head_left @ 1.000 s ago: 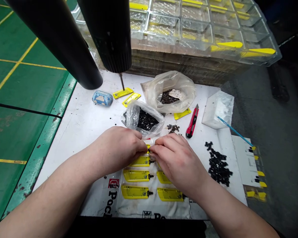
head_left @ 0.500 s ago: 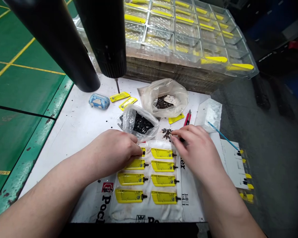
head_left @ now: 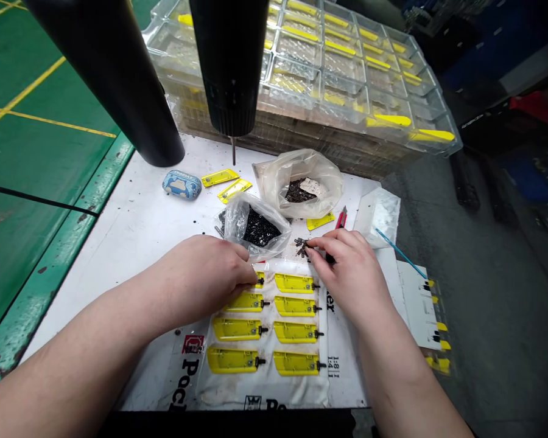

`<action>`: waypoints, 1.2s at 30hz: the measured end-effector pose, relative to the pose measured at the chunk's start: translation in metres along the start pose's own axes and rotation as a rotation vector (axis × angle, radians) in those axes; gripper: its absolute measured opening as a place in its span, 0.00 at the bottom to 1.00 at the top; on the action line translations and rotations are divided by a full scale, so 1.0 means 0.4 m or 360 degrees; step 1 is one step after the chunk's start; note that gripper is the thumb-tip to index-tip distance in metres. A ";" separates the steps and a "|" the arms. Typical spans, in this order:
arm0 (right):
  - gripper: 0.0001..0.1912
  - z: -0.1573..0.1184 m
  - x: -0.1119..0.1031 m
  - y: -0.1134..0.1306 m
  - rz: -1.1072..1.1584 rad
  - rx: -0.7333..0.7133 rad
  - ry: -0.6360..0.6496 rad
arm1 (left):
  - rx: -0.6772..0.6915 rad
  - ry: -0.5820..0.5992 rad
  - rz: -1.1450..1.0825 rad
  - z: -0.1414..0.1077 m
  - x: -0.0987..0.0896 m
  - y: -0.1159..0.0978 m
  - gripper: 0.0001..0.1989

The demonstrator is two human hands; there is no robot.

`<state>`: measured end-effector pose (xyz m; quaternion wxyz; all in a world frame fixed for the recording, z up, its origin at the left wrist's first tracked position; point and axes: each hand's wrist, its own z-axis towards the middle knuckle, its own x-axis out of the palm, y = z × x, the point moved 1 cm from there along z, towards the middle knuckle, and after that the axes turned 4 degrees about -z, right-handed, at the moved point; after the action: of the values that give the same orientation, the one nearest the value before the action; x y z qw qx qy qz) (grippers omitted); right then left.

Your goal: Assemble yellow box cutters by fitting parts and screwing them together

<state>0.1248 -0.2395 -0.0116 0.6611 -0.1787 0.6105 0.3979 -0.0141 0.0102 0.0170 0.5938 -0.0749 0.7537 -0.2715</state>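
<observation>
My left hand (head_left: 210, 274) is closed over the upper-left yellow plastic piece (head_left: 260, 280), its fingertips at the end with a small black part; most of that piece is hidden beneath it. More yellow pieces (head_left: 295, 306) lie in two columns on a white printed sheet (head_left: 267, 386), with small black parts at their right ends. Over a small pile of dark parts (head_left: 301, 246), my right hand (head_left: 354, 267) has thumb and forefinger pinched together; what is between them is too small to make out. Under that hand lies a red-and-black utility knife (head_left: 341, 219).
Behind the hands stand a bag of black bits (head_left: 261, 228) and a bag of dark parts (head_left: 296, 190). A black power screwdriver (head_left: 231, 91) hangs bit-down beside a black cylinder (head_left: 132, 91). Farther back is a clear compartment tray (head_left: 319, 79); a blue patterned case (head_left: 181, 184) lies left.
My right fingertips have moved slightly left, onto the dark pile. My left hand stays at the upper-left piece. The hanging screwdriver has shifted right, and the view has shifted slightly.
</observation>
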 end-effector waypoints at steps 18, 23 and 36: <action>0.08 0.001 -0.023 -0.001 0.0051 0.0036 -0.0067 | 0.0012 -0.0128 -0.0147 -0.001 -0.028 -0.019 0.09; 0.04 -0.030 -0.083 0.080 0.0403 0.0106 -0.0338 | -0.0210 -0.0510 -0.1139 -0.002 -0.029 -0.049 0.10; 0.22 -0.068 -0.083 0.151 0.0488 -0.0472 -0.0544 | -0.0557 -0.0282 -0.2715 0.030 0.052 -0.097 0.14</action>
<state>0.0637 -0.2320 0.0299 0.6532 -0.1094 0.4450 0.6028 -0.0170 -0.0353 0.0168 0.2245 -0.7241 0.4226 -0.4967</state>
